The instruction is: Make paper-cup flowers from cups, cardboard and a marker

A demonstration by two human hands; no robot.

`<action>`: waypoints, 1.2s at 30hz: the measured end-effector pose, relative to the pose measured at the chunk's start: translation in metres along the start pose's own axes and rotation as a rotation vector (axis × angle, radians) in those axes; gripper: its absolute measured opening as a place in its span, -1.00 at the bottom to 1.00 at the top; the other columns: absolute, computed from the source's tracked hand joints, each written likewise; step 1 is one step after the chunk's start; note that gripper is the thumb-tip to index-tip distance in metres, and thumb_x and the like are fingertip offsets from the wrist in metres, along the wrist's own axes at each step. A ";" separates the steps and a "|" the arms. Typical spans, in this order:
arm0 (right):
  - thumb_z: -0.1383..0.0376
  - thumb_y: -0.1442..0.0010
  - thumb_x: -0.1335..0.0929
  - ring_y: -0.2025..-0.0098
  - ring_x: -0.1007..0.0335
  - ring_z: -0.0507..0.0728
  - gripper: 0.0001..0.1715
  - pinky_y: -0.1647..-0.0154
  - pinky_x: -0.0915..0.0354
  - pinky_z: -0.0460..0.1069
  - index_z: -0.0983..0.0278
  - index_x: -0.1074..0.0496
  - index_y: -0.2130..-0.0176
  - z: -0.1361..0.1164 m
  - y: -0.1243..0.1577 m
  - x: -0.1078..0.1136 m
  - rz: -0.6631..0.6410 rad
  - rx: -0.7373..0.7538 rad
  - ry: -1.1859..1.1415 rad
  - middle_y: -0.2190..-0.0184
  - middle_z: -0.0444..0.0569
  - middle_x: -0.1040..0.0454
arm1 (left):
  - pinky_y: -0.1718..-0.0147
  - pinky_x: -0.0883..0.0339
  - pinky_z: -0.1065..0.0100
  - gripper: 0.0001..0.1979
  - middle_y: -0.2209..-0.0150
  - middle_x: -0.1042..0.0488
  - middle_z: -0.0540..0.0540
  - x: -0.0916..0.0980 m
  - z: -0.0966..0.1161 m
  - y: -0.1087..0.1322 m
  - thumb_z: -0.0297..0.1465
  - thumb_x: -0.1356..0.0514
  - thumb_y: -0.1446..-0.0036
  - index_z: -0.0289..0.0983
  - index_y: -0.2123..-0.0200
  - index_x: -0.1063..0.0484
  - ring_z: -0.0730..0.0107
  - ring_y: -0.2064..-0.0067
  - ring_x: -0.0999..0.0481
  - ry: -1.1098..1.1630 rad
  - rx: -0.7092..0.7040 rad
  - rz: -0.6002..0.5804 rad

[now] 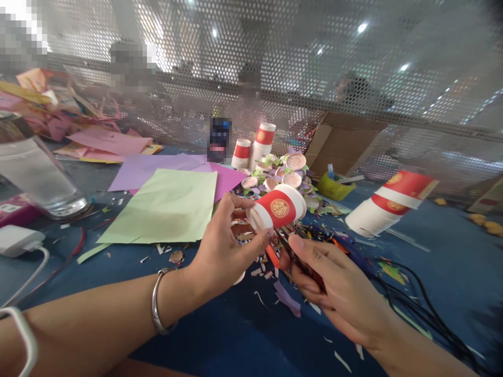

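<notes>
My left hand (223,246) pinches a red and white paper cup (278,208) by its white base, holding it on its side above the blue table (243,335). A gold round emblem faces me on the cup's red band. My right hand (334,285) is closed round dark scissors (302,264), whose blades point up toward the cup's underside. A silver bangle circles my left wrist. Paper scraps lie under both hands.
Green paper (165,207) and purple paper (157,167) lie at left. Decorated cup pieces (291,175) pile behind two upright cups (264,141). A stack of cups (387,207) lies at right. A glass (35,173), charger and black cables (420,303) are nearby. A perforated screen stands behind.
</notes>
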State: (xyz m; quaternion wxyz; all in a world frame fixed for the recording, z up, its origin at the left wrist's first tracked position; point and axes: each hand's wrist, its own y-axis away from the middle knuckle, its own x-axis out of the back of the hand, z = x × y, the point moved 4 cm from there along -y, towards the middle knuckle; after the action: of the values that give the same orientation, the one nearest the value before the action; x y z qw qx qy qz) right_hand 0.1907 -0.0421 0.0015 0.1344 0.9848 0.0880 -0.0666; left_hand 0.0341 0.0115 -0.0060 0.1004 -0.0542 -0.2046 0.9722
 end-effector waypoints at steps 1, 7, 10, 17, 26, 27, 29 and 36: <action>-0.12 -0.21 -0.42 0.67 0.20 -0.14 -0.43 0.71 0.27 -0.18 0.32 -0.49 0.45 0.000 0.000 0.000 -0.002 -0.001 0.002 0.70 -0.28 -0.08 | 0.23 -0.57 0.31 -0.60 0.09 -0.48 -0.15 0.000 0.000 0.000 -0.41 -0.37 -0.09 -0.24 0.10 -0.23 0.35 0.15 -0.58 -0.005 -0.005 0.004; -0.13 -0.21 -0.42 0.67 0.19 -0.14 -0.42 0.71 0.28 -0.18 0.33 -0.47 0.46 0.004 -0.001 0.000 0.009 -0.015 0.008 0.71 -0.28 -0.07 | 0.19 -0.56 0.29 -0.64 0.07 -0.46 -0.14 0.000 0.003 0.001 -0.44 -0.34 -0.11 -0.23 0.11 -0.24 0.35 0.13 -0.57 -0.044 -0.059 0.008; -0.12 -0.20 -0.43 0.68 0.19 -0.14 -0.43 0.71 0.27 -0.18 0.32 -0.46 0.47 0.005 0.000 0.000 0.018 -0.027 0.003 0.71 -0.28 -0.07 | 0.16 -0.57 0.25 -0.64 0.06 -0.45 -0.12 0.002 0.005 0.004 -0.45 -0.34 -0.11 -0.22 0.09 -0.25 0.35 0.14 -0.57 -0.103 -0.110 0.009; -0.13 -0.18 -0.44 0.68 0.20 -0.14 -0.43 0.71 0.27 -0.18 0.31 -0.46 0.47 0.008 0.000 0.000 0.029 -0.022 0.003 0.72 -0.28 -0.06 | 0.09 -0.60 0.22 -0.63 0.04 -0.43 -0.11 0.004 0.010 0.007 -0.50 -0.32 -0.12 -0.22 0.03 -0.32 0.30 0.05 -0.56 -0.281 -0.250 -0.013; -0.16 -0.15 -0.45 0.70 0.19 -0.15 -0.40 0.71 0.27 -0.17 0.32 -0.44 0.48 0.001 0.000 -0.002 0.054 0.028 -0.020 0.72 -0.28 -0.09 | 0.12 -0.61 0.23 -0.53 0.03 -0.48 -0.17 -0.005 0.005 0.006 -0.43 -0.42 -0.03 -0.25 0.06 -0.27 0.26 0.07 -0.60 -0.115 -0.070 -0.024; -0.16 -0.15 -0.45 0.70 0.19 -0.16 -0.40 0.71 0.27 -0.16 0.32 -0.45 0.48 0.000 0.000 -0.002 0.054 0.024 -0.017 0.72 -0.28 -0.09 | 0.10 -0.61 0.21 -0.52 0.02 -0.49 -0.19 -0.005 0.004 0.006 -0.41 -0.43 -0.01 -0.25 0.06 -0.28 0.24 0.06 -0.60 -0.104 -0.037 -0.025; -0.16 -0.16 -0.44 0.71 0.18 -0.15 -0.39 0.71 0.28 -0.16 0.32 -0.45 0.49 0.000 0.000 -0.002 0.053 0.017 -0.005 0.72 -0.27 -0.09 | 0.09 -0.61 0.17 -0.51 0.00 -0.51 -0.21 -0.005 0.002 0.005 -0.38 -0.45 -0.01 -0.25 0.06 -0.29 0.23 0.07 -0.61 -0.072 0.024 -0.041; -0.17 -0.23 -0.38 0.69 0.10 -0.12 -0.40 0.69 0.20 -0.13 0.30 -0.40 0.45 0.002 -0.003 -0.002 0.055 0.031 0.038 0.69 -0.26 -0.16 | 0.12 -0.61 0.22 -0.63 0.10 -0.55 -0.13 -0.003 0.006 0.004 -0.37 -0.42 -0.07 -0.23 0.16 -0.30 0.29 0.12 -0.63 -0.016 0.026 -0.062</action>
State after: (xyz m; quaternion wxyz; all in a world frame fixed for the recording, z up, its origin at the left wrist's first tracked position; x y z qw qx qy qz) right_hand 0.1879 -0.0405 -0.0010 0.1193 0.9899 0.0624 -0.0454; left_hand 0.0357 0.0051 -0.0023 0.1294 -0.0386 -0.1942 0.9716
